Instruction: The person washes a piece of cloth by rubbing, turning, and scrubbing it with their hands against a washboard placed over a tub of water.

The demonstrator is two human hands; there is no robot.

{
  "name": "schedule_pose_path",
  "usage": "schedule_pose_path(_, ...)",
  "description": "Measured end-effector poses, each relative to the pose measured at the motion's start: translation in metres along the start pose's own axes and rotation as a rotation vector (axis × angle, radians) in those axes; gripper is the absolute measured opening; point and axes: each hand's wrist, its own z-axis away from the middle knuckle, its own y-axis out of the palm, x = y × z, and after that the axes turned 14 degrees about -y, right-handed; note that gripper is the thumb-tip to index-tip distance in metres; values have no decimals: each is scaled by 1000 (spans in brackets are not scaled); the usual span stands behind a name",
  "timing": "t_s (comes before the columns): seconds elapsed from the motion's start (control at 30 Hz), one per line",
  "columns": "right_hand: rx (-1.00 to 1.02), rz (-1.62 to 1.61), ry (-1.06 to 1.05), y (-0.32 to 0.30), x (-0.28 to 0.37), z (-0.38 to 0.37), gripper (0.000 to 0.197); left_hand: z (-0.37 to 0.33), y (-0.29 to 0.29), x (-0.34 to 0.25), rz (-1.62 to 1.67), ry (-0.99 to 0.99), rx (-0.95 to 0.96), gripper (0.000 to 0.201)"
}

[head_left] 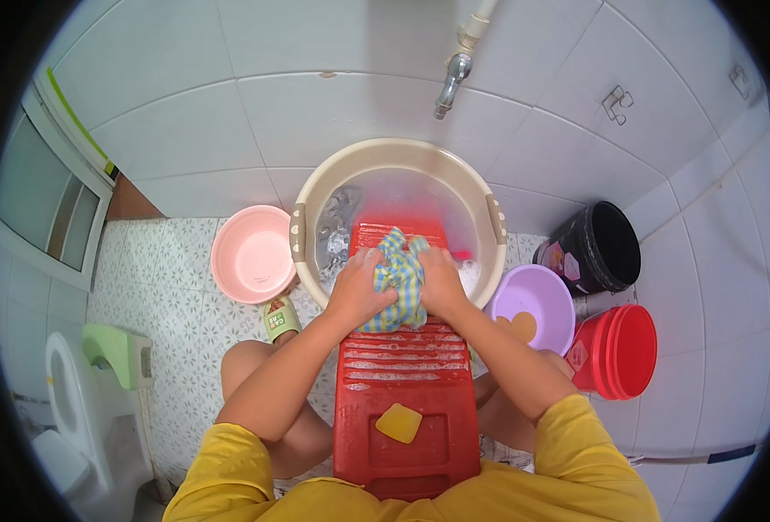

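Observation:
A bunched cloth [400, 280] in blue, yellow and white checks lies on the ridges of a red washboard [406, 370]. My left hand [360, 289] grips it from the left side, and my right hand [440, 280] from the right, fingers closed into the folds. Suds streak the ridges below the cloth. The board's far end dips into a large beige basin [393, 150] of cloudy water, while its near end rests against me. A yellow bar of soap [400, 423] sits in the recess at the near end.
A pink basin [254, 252] stands left of the beige one. On the right are a purple basin [533, 296], a black bucket [589, 248] and a red bucket [615, 352]. A tap [453, 85] juts from the tiled wall. At left stand a green stool [117, 348] and a toilet [76, 391].

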Motion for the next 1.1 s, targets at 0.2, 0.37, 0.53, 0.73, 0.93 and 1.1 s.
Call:
schedule_pose_path(0.2,161,44,38,-26,41,25,29,3,-9,-2,16,74,78,37)
schedule_pose_path(0.37,65,289,126,23,-40,-55,18,-9,12,-1,-42,-11,-29,42)
schedule_pose_path(0.53,-28,-17,1,35,-41,-38,25,-10,15,11,-75,44,-182,33)
schedule_pose_path(0.73,111,-96,-116,-26,53,48,47,-1,-5,10,98,53,56,30)
schedule_pose_path(0.93,82,326,-59,38,-58,-7,44,-12,9,-2,65,-10,24,31)
schedule_pose_path(1.1,448,69,146,-1,-43,-69,33,-7,-4,1,36,-86,-15,33)
